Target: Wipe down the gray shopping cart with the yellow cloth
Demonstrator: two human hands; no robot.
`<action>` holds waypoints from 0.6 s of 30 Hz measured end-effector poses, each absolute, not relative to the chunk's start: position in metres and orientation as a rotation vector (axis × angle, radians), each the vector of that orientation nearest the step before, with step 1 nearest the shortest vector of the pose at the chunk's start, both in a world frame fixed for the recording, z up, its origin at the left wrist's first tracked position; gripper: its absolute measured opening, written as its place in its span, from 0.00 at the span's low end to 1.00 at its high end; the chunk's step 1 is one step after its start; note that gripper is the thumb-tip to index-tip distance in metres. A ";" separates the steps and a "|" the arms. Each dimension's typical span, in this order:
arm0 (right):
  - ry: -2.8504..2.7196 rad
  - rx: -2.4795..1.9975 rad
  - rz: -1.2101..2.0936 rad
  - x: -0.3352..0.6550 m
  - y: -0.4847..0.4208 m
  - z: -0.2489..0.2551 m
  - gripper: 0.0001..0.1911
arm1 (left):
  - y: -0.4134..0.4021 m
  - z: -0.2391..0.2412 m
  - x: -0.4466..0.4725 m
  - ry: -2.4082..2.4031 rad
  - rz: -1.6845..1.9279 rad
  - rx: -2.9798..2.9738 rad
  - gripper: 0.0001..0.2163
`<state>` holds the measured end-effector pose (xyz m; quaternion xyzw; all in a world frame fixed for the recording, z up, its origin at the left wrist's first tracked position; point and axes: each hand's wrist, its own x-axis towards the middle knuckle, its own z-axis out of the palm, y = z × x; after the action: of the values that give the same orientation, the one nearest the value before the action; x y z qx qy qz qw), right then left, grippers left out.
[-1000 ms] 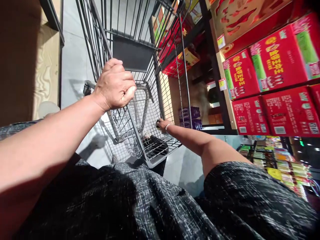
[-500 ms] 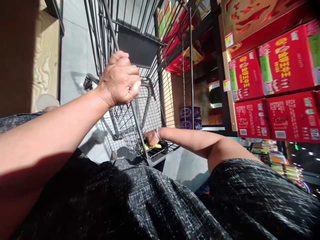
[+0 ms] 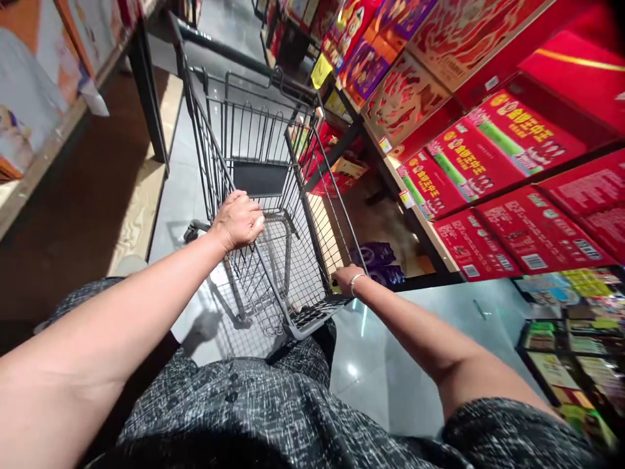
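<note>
A grey wire shopping cart (image 3: pixel 273 273) stands in front of me, its black push handle (image 3: pixel 219 47) at the far end. My left hand (image 3: pixel 239 220) is wrapped over the cart's left top rail, knuckles up. With a bracelet at the wrist, my right hand (image 3: pixel 347 279) is at the near right corner of the cart, touching the rim there. Its fingers are curled downward and partly hidden, so what lies under them cannot be made out. A dark panel (image 3: pixel 260 178) sits inside the cart toward the handle; the wire basket bottom shows through.
Red gift boxes (image 3: pixel 463 163) are stacked on a shelf at the right, above purple packages (image 3: pixel 378 264) on the lower level. A wooden shelf unit (image 3: pixel 141 215) runs along the left. Grey tile floor (image 3: pixel 361 365) lies between. Another display (image 3: pixel 561 352) stands at the lower right.
My view has shifted back, showing more of the cart and its handle. My right hand has moved from the near rim to the right corner; the yellow thing under it no longer shows. My left hand keeps its hold.
</note>
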<state>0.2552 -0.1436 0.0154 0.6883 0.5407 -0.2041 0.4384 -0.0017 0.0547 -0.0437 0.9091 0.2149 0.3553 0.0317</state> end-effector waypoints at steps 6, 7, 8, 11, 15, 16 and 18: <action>2.259 2.526 -0.501 0.171 -0.212 -0.007 0.28 | 0.039 -0.035 0.009 0.763 1.021 2.842 0.18; 2.328 2.658 -0.432 0.156 -0.220 -0.015 0.30 | 0.036 -0.035 0.010 0.786 1.014 2.867 0.19; 2.365 2.761 -0.313 0.145 -0.227 -0.024 0.31 | 0.033 -0.034 0.012 0.809 1.000 2.894 0.20; 2.418 2.863 0.098 0.137 -0.240 -0.045 0.32 | 0.024 -0.033 0.017 0.877 0.939 2.938 0.22; 2.464 2.813 0.344 0.169 -0.243 -0.060 0.30 | 0.010 -0.027 0.026 0.956 0.868 2.907 0.23; 2.478 2.800 0.360 0.181 -0.243 -0.062 0.30 | 0.006 -0.025 0.029 0.961 0.843 2.901 0.23; 2.505 2.785 0.364 0.206 -0.244 -0.064 0.29 | -0.003 -0.021 0.038 0.963 0.781 2.891 0.24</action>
<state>0.2060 -0.2437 -0.0641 0.7045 0.6338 0.0922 -0.3058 0.0377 -0.0029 -0.0213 0.9191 0.3060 0.2484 -0.0022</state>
